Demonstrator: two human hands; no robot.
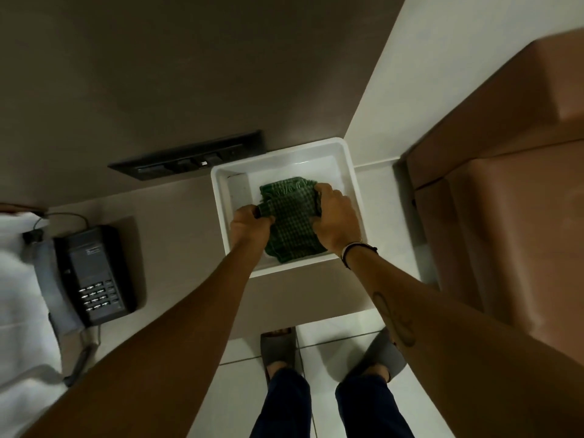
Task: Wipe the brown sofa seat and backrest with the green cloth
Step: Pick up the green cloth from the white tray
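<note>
A green checked cloth [289, 216] lies bunched in a white plastic tub [221, 197] on a brown side table. My left hand [248, 224] grips the cloth's left edge. My right hand [336, 221] is closed over its right side, a dark band on the wrist. The brown sofa [505, 191] stands to the right of the table, its arm and cushions in view, away from both hands.
A black desk phone [91, 275] with a cord sits on the table's left part. A dark socket strip [189, 158] is on the wall behind the tub. White bedding [15, 279] lies at far left. My feet in grey slippers stand on pale floor tiles [234, 390].
</note>
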